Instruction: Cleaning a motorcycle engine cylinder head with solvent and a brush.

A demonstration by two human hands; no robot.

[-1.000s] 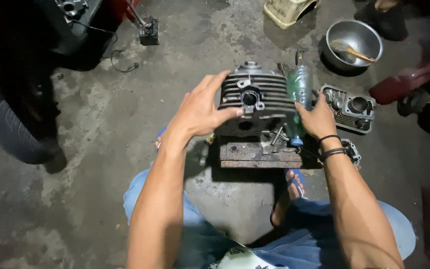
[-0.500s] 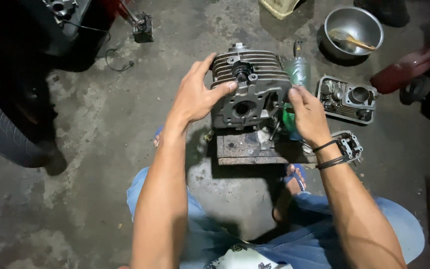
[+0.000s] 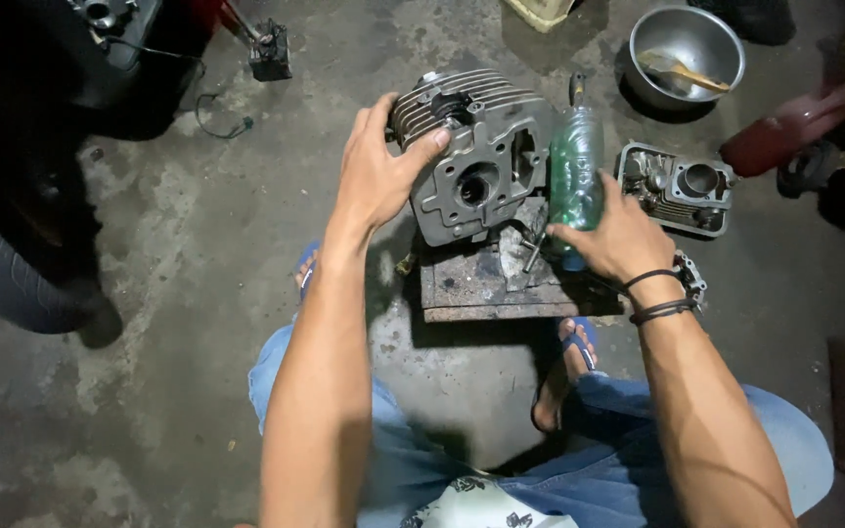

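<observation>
So I'm squatting on the concrete floor (image 3: 198, 323) with my left hand (image 3: 376, 176) wrapped over the finned side of the grey cylinder head (image 3: 476, 156), fingers spread around the fins and thumb pressing on the flat face next to the round port. The head sits tipped up on the far edge of a rusty metal block (image 3: 486, 284), right in front of my knees.

My right hand (image 3: 618, 240) is closed around the lower end of a green plastic bottle (image 3: 576, 171), which stands upright just to the right of the head, pretty much touching it. A couple of dark bands (image 3: 659, 298) are on that wrist.

Further right there's another engine part (image 3: 677, 186) with a round bore lying flat on the floor. Far right of that is a steel bowl (image 3: 687, 54) with a wooden-handled tool (image 3: 682, 73) in it, and something red (image 3: 784, 132) beside it. A tyre (image 3: 12, 264) is off to the left in the dark. My sandalled foot (image 3: 564, 367) is poking out near the block.
</observation>
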